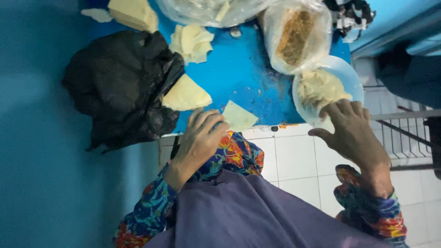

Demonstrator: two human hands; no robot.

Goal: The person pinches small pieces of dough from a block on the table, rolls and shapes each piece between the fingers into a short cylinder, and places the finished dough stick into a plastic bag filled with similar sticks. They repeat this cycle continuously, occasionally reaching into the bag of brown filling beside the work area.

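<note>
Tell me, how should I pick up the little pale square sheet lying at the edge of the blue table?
Probably pinch the pale sheet by its near corner, coming from the table edge. It lies flat and thin, with that corner at the edge, so fingers could slip under there. The left hand is right beside it.

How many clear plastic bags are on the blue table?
2. One clear bag lies at the top edge, cut off by the frame. The other bag, with brown filling, stands beside the white plate.
</note>
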